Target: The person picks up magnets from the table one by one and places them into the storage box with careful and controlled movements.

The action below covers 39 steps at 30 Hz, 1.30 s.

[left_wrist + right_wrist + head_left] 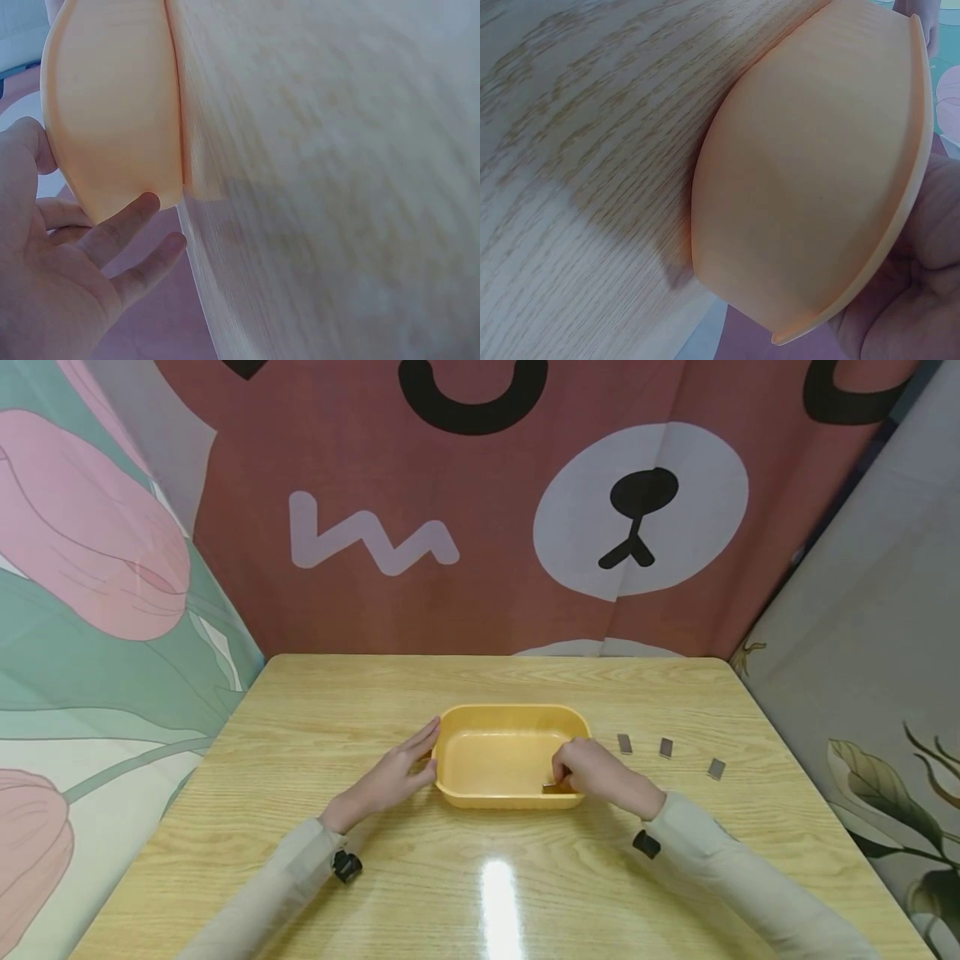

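A yellow rectangular plastic tray [498, 802] with rounded corners stands in the middle of the table. My left hand [393, 781] touches its left end with the fingers extended; in the left wrist view the fingertips lie against the outer wall and the thumb is at the rim. My right hand [596, 768] reaches over the right end into the tray, fingers curled. It pinches a small flat dark piece [553, 788] low by the front right corner, mostly covered by the fingers. In the right wrist view the tray wall [802, 165] hides the fingertips.
Three small grey rectangular pieces lie in a row right of the tray: a near one [625, 744], a middle one [666, 748] and a far right one [716, 769]. The wood-grain table [360, 702] meets printed cloth hangings [465, 610] at its back and sides.
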### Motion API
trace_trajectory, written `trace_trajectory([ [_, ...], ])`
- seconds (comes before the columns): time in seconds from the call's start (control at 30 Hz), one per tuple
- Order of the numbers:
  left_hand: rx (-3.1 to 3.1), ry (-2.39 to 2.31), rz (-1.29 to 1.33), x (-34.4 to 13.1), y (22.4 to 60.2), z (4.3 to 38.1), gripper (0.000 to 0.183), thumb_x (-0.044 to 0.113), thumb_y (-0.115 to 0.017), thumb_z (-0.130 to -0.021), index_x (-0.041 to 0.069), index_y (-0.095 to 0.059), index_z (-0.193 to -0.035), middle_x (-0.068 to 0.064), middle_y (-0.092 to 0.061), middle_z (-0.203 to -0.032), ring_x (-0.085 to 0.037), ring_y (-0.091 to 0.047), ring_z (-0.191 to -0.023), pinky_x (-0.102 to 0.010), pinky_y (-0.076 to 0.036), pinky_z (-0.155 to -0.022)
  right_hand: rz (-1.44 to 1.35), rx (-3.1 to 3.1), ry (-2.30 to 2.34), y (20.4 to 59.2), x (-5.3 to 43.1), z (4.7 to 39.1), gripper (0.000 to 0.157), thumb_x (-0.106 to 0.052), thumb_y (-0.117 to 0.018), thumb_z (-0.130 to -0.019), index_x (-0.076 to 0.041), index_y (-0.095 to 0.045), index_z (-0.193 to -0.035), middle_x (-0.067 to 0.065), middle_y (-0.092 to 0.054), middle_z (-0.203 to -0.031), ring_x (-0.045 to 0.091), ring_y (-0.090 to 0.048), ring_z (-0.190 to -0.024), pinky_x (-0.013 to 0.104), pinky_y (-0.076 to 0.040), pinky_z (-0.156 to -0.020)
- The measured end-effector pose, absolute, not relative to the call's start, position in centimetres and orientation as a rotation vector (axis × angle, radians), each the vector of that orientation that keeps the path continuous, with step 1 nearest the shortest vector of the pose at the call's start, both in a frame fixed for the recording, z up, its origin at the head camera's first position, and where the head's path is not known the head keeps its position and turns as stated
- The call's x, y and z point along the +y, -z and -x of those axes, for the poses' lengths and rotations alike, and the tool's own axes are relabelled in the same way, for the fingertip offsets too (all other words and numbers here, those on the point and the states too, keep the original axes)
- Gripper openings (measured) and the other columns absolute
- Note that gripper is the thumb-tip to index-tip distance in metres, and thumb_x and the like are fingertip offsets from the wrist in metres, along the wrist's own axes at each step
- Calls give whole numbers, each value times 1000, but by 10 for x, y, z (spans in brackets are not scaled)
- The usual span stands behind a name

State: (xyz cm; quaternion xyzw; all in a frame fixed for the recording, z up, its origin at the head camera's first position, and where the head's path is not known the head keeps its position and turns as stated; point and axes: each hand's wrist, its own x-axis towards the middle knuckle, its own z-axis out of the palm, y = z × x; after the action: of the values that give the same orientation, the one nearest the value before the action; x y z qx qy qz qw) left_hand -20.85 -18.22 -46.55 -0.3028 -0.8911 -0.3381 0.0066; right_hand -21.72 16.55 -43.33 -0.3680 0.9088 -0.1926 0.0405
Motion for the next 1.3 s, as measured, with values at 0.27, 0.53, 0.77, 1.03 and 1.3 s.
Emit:
trace_trajectory([
  [0.27,-2790,1068,945,-182,464,208,59,12,-54,-101,-5,-29,-151,-4,-13,-163,-23,-26,-143,-31,-50,-97,1124,2780,580,432,165,217,51,22,-59,-67,-19,-31,-54,-11,-24,-57,7,-16,-54,23,-16,-54],
  [0.53,-2780,1052,951,-181,465,207,58,13,-53,-101,-6,-29,-151,-6,-14,-163,-26,-28,-143,-33,-49,-99,1150,2785,562,431,165,217,53,21,-64,-70,-19,-33,-54,-11,-26,-56,6,-17,-53,22,-15,-53],
  [0.77,-2788,1047,952,-181,465,207,58,13,-53,-102,-6,-29,-151,-5,-13,-162,-24,-28,-143,-30,-51,-95,1152,2778,552,431,166,216,40,18,-67,-73,-11,-47,-54,-10,-33,-57,6,-24,-54,22,-20,-52],
  [1.03,-2785,1046,947,-181,466,207,58,13,-53,-101,-6,-30,-151,-5,-14,-162,-24,-28,-143,-31,-51,-93,1133,2743,584,430,166,217,30,16,-68,-75,-5,-58,-57,-10,-39,-58,5,-28,-54,20,-23,-51],
  [1.3,-2800,1055,939,-182,466,208,59,13,-54,-102,-4,-29,-152,-4,-14,-162,-24,-26,-144,-35,-40,-109,1151,2735,600,428,166,215,28,15,-70,-77,-6,-61,-60,-9,-45,-60,5,-31,-54,20,-26,-51],
])
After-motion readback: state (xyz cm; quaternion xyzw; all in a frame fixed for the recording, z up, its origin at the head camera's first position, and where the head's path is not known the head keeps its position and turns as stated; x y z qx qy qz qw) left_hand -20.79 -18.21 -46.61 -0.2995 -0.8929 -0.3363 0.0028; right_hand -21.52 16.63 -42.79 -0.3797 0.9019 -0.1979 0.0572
